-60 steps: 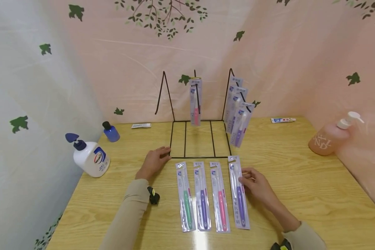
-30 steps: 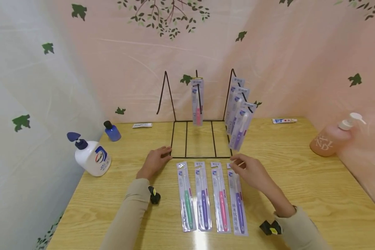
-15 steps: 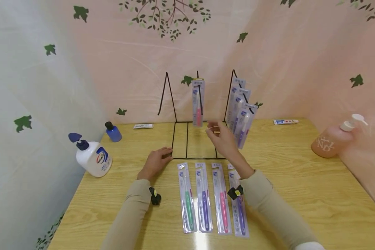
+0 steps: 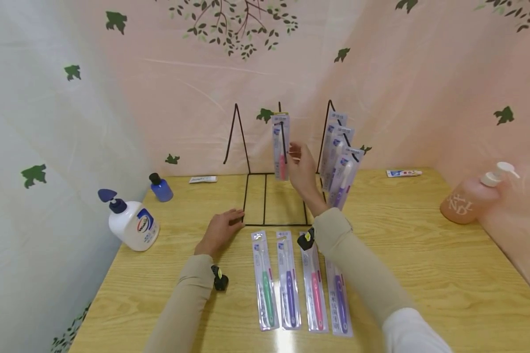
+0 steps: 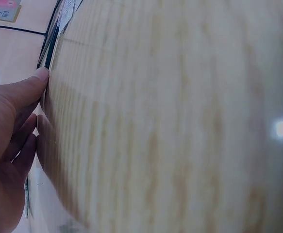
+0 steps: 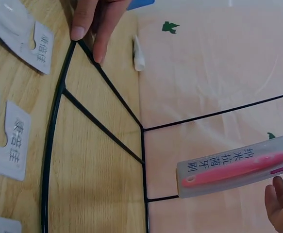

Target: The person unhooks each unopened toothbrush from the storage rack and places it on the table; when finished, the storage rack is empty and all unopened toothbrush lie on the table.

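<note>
Toothbrush packs [image 4: 291,282] lie flat in a row on the table [image 4: 424,255] just in front of the wire rack [image 4: 265,201]: four of them, green, purple, pink and purple, the right-hand ones partly under the right sleeve. At the rack's front left corner the left hand [image 4: 218,234] rests on the wood with fingers nearly straight, thumb and fingertips against the base wire, seemingly steadying the frame.

Above the rack's base, the right hand [image 4: 302,169] is raised with fingers loosely extended just beside the one pink pack [image 4: 280,147] that hangs from the middle hook. It is not pinching the pack, and whether a fingertip touches its edge I cannot tell.

My reading is that the step concerns this hanging pink pack, with the hand either arriving at it or letting it go. A next move on it would call for a light pinch near the punched hole, so that the card slides along the hook without tilting the rack.

On the rack's right hook hang three purple packs [image 4: 340,166]; the left hook is bare (three hooks in all).

Left of the rack stand one white pump bottle [image 4: 132,223] and one small blue bottle [image 4: 161,189], to its right one pink pump bottle [image 4: 465,201]. Two small tubes lie level with the rack's back, one on each side [image 4: 203,179] [image 4: 403,173]
</note>
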{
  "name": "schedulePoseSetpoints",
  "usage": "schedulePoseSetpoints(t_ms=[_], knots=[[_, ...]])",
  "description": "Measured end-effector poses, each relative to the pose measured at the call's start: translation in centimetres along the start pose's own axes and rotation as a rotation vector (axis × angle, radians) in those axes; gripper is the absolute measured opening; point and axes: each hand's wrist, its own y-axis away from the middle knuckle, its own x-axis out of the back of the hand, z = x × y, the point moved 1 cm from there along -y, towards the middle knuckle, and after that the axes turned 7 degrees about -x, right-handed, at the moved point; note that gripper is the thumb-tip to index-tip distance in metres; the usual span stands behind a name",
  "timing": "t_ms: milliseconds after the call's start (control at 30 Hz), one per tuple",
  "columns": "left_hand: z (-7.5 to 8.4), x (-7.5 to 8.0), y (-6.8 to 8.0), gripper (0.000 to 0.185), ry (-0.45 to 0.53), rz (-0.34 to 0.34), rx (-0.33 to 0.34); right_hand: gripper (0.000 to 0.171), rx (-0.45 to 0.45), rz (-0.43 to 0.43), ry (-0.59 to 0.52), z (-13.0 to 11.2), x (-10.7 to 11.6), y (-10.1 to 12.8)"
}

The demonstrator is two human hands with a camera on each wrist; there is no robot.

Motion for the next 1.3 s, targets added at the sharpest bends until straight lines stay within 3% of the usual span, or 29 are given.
schedulePoseSetpoints(t_ms=[267,600,900,1300], knots=[[0.2,-0.4,-0.2,0.042,0.001,-0.002,-0.019,0.022,0.008,0.060,-0.065,0.0,-0.1,-0.3],[0.1,-0.2,-0.4,0.043,0.014,-0.002,-0.007,0.027,0.025,-0.042,-0.144,-0.3,1.2,0.9],[-0.2,-0.1,-0.4,0.043,0.002,-0.011,0.007,0.028,0.007,-0.146,-0.133,-4.4,3.7,5.1],[-0.3,-0.3,-0.2,0.043,0.002,-0.011,0.021,0.030,-0.059,-0.249,-0.060,-5.4,6.2,9.8]])
